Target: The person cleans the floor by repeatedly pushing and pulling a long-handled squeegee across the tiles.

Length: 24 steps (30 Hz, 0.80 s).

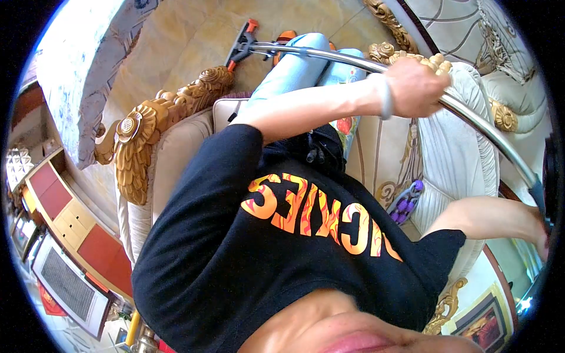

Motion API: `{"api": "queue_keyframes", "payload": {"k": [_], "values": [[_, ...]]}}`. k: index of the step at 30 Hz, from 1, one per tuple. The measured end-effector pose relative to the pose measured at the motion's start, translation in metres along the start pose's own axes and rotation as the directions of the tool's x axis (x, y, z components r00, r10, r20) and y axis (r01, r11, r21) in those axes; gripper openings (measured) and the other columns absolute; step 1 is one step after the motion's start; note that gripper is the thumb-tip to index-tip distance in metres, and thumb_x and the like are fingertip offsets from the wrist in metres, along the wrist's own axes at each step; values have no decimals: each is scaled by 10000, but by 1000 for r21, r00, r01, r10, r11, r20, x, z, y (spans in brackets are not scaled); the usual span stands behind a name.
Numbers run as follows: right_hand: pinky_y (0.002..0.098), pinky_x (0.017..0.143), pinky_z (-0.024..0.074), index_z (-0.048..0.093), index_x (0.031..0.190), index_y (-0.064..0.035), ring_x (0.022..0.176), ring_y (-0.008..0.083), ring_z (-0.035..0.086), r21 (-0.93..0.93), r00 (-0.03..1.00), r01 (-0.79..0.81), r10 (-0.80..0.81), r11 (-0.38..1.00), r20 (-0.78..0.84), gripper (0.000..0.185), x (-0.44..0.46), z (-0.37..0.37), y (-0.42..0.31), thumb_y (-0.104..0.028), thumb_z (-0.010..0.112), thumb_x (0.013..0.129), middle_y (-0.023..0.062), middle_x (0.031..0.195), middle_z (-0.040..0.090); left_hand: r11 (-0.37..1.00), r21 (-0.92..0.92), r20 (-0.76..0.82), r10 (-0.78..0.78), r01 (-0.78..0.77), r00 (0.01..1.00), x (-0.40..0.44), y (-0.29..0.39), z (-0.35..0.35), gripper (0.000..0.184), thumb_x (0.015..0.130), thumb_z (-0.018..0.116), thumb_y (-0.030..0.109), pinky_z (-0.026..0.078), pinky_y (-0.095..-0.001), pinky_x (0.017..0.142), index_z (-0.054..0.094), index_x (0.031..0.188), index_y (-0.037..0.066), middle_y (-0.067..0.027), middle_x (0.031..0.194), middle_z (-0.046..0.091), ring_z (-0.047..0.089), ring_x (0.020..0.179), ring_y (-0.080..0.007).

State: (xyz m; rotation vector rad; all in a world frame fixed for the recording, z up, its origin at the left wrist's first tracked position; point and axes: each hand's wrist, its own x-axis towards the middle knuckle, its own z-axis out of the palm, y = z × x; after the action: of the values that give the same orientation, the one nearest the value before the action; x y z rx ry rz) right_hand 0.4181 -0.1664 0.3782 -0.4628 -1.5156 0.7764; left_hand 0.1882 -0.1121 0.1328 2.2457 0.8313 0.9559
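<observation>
My left hand (416,88), with a pale band at its wrist, is wrapped around the metal pole of a mop (491,130). The pole runs across above my jeans and looks curved through the wide lens. At its far end the narrow black and grey mop head (240,46), with orange ends, is over the tiled floor. My right hand (542,240) is at the right edge, closed around the dark blue-grey end of the pole. Its fingers are partly lost in the dark rim of the view.
I am seated on a cream sofa with gilded carved arms (134,147). A purple beaded object (406,203) lies on the seat at my right. A marble-patterned table (82,76) stands front left, another sofa (512,100) front right. A red and tan cabinet (76,220) is behind left.
</observation>
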Motion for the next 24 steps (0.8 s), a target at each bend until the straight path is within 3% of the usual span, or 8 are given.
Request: {"api": "queue_keyframes", "payload": {"k": [3,8,9,13,17,20,21,24], "values": [[196,445,341,393,641,-129,393,40,393,62,998,57,-59,996,30,238,28,17,-5,-165,516,842,-77,471,373,999,-16,26,-28,28,999,26,-2,-8,247,713,616,302,477,-457,515,541,823,93,-147,572,571,593,556,-345],[185,452,350,384,653,-129,402,32,402,167,985,154,-164,974,48,252,20,59,2,-187,511,862,-82,478,379,994,-72,-17,80,-81,997,9,-17,-26,210,723,609,270,457,-443,469,513,814,108,-120,547,550,575,511,-331],[182,453,352,382,655,-129,404,30,404,176,983,170,-181,970,44,255,17,64,2,-192,510,866,-83,480,380,984,-51,-114,166,-172,980,0,-18,-32,198,697,617,232,442,-443,449,504,810,114,-107,520,526,563,487,-319],[173,459,359,375,664,-128,411,24,411,194,977,204,-212,960,21,268,1,79,-4,-210,507,883,-87,485,385,978,-131,1,165,-164,986,-27,-13,-45,166,655,625,161,420,-411,422,504,766,135,-71,484,492,537,443,-291],[178,479,394,403,684,-116,434,29,450,207,980,199,-201,958,-13,240,-30,98,-6,-190,515,883,-80,508,434,977,-175,144,148,-122,978,-52,-21,-58,282,570,632,115,423,-397,462,491,813,134,-58,550,527,569,525,-269],[188,405,280,392,585,-182,384,14,343,418,899,426,-323,803,-296,316,-53,132,39,-326,558,811,-123,474,347,985,-134,67,118,-108,991,-73,-55,-64,225,574,643,72,434,-363,467,520,755,130,-47,563,544,580,525,-249],[179,414,282,392,595,-186,385,6,325,445,912,394,-283,804,-297,338,-62,140,55,-369,577,810,-136,480,341,992,-76,26,104,-102,994,-79,-70,-68,202,582,645,62,436,-353,464,522,730,125,-43,559,538,577,514,-243],[156,429,264,395,625,-184,383,5,274,408,874,440,-278,800,-398,303,-88,178,121,-294,543,865,-142,470,318,991,118,-38,65,-60,997,-99,-130,-89,151,614,638,52,438,-334,453,516,684,107,-44,545,515,560,475,-231]]}}
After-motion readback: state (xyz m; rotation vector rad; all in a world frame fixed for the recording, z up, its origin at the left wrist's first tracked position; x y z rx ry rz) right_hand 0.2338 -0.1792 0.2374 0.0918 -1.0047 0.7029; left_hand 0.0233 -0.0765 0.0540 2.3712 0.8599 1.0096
